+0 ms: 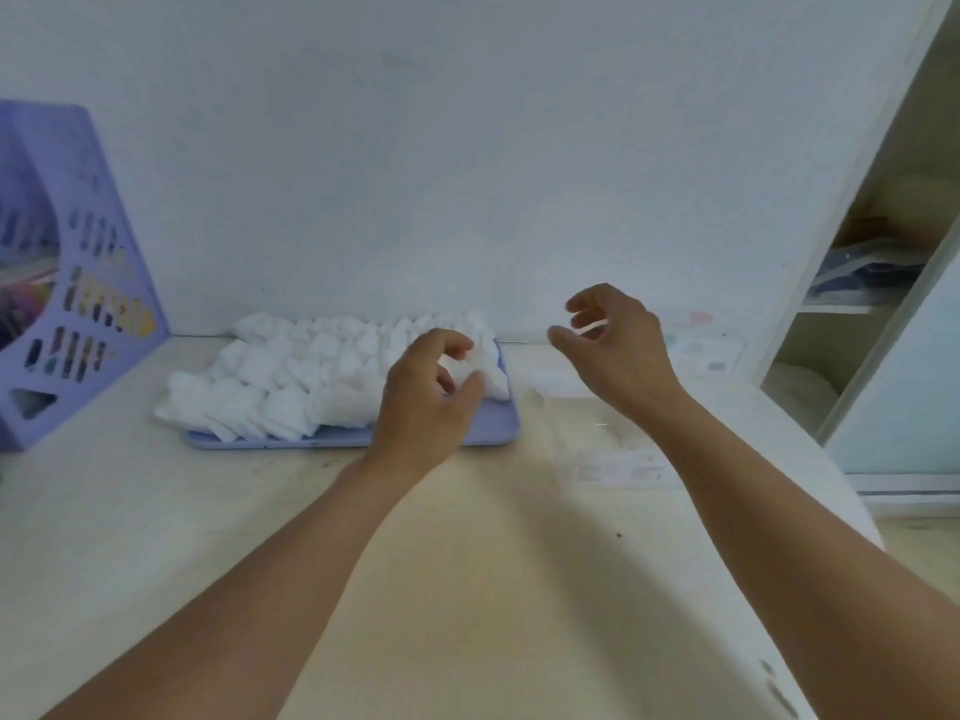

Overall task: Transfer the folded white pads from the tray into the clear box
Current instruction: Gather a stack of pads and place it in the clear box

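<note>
Left hand (pixel 423 402) pinches folded white pad (pixel 467 374) at right end of flat lilac plastic tray (pixel 498 431); remaining pads heaped there. Right hand (pixel 618 350) hovers over clear box (pixel 613 433), fingers loosely curled, holding nothing.

Pads (pixel 291 376) lie heaped on the tray (pixel 498 433) on my tabletop (pixel 156 511), against the wall; a file rack (pixel 62 283) stands left, the box (pixel 618 449) right.
</note>
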Action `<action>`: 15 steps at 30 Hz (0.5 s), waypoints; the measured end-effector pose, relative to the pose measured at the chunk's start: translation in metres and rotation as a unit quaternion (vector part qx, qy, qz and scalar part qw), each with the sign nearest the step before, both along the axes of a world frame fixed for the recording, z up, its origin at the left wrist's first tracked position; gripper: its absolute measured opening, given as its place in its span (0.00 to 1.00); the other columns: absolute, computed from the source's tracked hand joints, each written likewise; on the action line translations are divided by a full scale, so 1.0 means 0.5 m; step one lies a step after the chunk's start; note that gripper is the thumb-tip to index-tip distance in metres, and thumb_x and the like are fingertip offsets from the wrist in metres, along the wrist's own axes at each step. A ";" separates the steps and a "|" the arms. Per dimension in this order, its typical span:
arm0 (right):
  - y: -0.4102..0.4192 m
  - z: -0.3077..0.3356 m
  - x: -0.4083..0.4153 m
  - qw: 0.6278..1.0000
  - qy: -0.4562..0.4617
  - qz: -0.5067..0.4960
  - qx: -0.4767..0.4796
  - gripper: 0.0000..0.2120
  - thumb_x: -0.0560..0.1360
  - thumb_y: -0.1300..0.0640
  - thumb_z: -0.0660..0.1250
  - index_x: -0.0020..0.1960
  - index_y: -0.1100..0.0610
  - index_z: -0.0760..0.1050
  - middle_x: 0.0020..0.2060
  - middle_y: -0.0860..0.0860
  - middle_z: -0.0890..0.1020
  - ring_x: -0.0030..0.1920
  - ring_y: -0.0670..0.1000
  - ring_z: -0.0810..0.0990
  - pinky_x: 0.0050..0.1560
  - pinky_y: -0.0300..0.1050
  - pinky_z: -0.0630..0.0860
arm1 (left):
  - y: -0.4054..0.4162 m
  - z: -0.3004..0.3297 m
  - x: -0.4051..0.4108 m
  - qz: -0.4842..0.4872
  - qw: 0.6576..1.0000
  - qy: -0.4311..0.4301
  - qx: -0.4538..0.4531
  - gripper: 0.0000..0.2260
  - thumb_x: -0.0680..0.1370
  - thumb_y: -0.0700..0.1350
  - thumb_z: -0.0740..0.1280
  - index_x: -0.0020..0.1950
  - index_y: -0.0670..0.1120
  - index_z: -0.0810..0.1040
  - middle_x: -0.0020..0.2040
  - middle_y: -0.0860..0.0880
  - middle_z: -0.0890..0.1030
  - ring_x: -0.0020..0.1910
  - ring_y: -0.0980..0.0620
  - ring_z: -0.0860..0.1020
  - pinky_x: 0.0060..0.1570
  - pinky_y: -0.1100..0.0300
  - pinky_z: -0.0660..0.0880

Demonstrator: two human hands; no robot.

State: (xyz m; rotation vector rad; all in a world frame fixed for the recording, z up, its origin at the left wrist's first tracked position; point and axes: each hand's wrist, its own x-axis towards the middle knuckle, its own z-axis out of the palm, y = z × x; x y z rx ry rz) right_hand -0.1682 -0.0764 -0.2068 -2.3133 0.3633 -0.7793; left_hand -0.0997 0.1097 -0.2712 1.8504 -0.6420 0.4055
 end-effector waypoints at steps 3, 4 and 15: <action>0.135 -0.031 0.042 0.982 0.096 0.152 0.062 0.10 0.69 0.52 0.78 0.47 0.55 0.83 0.39 0.48 0.85 0.42 0.49 0.84 0.47 0.43 0.82 | 0.104 0.009 0.043 0.125 0.990 0.004 -0.064 0.07 0.76 0.37 0.67 0.51 0.47 0.79 0.43 0.55 0.80 0.34 0.55 0.76 0.38 0.66 0.72; 0.172 -0.055 0.065 0.981 0.114 0.154 0.029 0.12 0.68 0.51 0.79 0.48 0.55 0.83 0.40 0.48 0.85 0.43 0.48 0.83 0.48 0.40 0.80 | 0.135 0.001 0.059 0.154 0.987 0.020 -0.051 0.08 0.76 0.37 0.66 0.51 0.47 0.80 0.43 0.54 0.80 0.34 0.56 0.76 0.40 0.63 0.73; 0.221 -0.215 0.185 0.986 0.100 0.120 -0.048 0.19 0.72 0.50 0.77 0.59 0.57 0.78 0.50 0.51 0.79 0.47 0.49 0.76 0.46 0.39 0.67 | 0.202 -0.108 0.104 0.073 0.996 0.034 0.049 0.21 0.73 0.33 0.66 0.63 0.48 0.80 0.60 0.54 0.81 0.41 0.54 0.73 0.52 0.62 0.74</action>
